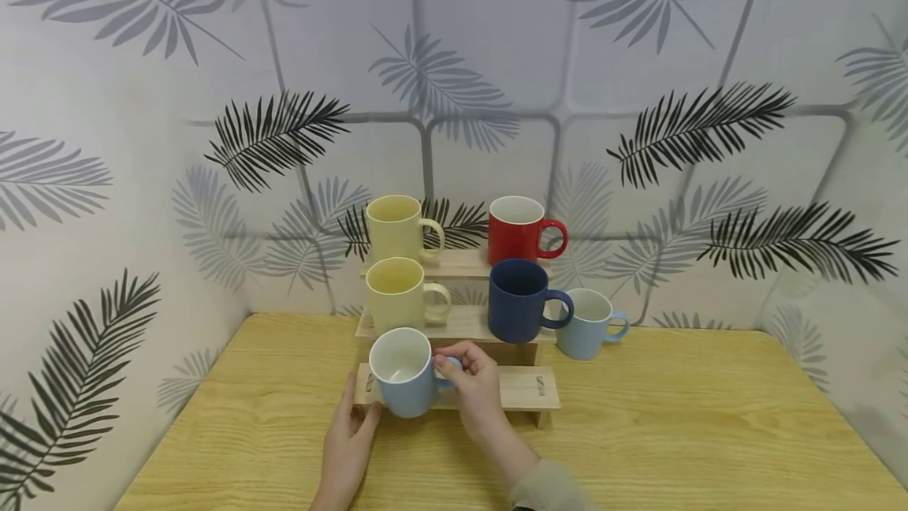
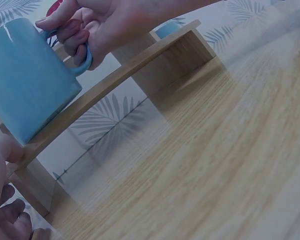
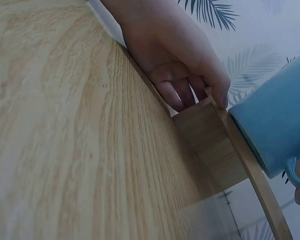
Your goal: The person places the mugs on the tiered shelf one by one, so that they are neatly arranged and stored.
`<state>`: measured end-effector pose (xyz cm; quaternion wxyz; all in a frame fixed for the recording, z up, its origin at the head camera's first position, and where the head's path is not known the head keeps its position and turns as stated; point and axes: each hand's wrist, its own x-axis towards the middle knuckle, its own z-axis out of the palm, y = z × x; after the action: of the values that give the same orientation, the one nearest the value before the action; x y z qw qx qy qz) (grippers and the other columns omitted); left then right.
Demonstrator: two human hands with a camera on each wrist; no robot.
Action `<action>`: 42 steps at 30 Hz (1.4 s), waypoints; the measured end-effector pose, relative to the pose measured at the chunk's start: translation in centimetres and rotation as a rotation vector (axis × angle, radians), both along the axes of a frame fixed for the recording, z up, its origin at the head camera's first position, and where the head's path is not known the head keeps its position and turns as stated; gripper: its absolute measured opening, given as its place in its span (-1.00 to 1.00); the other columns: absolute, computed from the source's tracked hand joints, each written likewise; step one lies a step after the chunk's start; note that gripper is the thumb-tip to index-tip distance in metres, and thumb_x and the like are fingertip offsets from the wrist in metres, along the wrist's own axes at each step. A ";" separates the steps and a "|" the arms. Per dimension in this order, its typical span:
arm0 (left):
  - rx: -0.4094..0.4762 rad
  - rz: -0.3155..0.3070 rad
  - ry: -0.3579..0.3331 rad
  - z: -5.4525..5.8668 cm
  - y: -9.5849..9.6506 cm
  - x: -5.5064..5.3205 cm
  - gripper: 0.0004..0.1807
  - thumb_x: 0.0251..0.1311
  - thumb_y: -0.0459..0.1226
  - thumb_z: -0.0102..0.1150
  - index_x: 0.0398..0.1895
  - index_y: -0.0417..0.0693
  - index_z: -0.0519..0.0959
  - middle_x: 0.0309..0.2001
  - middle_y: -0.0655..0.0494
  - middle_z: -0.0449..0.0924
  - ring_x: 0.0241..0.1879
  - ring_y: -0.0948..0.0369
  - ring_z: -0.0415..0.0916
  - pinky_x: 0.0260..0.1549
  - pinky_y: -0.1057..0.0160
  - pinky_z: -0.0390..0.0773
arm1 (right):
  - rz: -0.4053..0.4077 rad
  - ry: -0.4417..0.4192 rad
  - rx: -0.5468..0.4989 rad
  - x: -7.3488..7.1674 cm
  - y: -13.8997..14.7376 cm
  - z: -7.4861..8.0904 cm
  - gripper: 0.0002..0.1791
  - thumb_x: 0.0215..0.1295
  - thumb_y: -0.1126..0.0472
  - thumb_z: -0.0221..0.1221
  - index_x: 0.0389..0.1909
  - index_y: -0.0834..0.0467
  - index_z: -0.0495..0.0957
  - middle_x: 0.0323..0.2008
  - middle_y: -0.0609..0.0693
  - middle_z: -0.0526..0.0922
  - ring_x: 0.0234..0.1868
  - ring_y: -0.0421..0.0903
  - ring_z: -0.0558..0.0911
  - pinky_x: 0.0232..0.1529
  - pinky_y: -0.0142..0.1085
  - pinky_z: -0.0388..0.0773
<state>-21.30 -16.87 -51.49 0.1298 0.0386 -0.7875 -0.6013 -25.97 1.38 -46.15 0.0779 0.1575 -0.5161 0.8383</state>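
Observation:
A light blue mug (image 1: 403, 385) with a white inside is at the left part of the lowest step of a wooden tiered stand (image 1: 511, 389). My right hand (image 1: 474, 386) pinches its handle from the right, fingers curled through the loop in the left wrist view. The mug's base (image 3: 257, 150) is at the board; whether it fully rests there I cannot tell. My left hand (image 1: 347, 436) grips the left end of that step, thumb at the top edge and fingers (image 2: 15, 220) curled lower down by the side support (image 3: 212, 142).
Two yellow mugs, one on the top step (image 1: 393, 231) and one on the middle step (image 1: 393, 298), stand at left. A red mug (image 1: 514, 233) is top right, a dark blue mug (image 1: 516, 306) below it. Another light blue mug (image 1: 582, 330) stands on the table (image 1: 681, 416), right of the stand.

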 end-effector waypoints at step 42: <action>-0.020 -0.079 0.053 -0.4 -0.7 -0.2 -0.11 0.26 -0.28 0.21 0.48 -0.29 -0.11 0.41 -0.38 -0.02 0.34 -0.14 0.07 0.28 0.06 0.17 | -0.064 0.003 0.413 0.5 1.3 -0.5 -0.69 0.33 0.24 0.19 0.03 0.30 0.49 -0.06 0.10 0.56 -0.08 -0.14 0.51 -0.05 -0.38 0.49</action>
<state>-21.50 -17.53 -51.90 0.1272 -0.0097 -0.7906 -0.5989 -25.51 2.64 -46.66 0.0713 0.1547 -0.6816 0.7116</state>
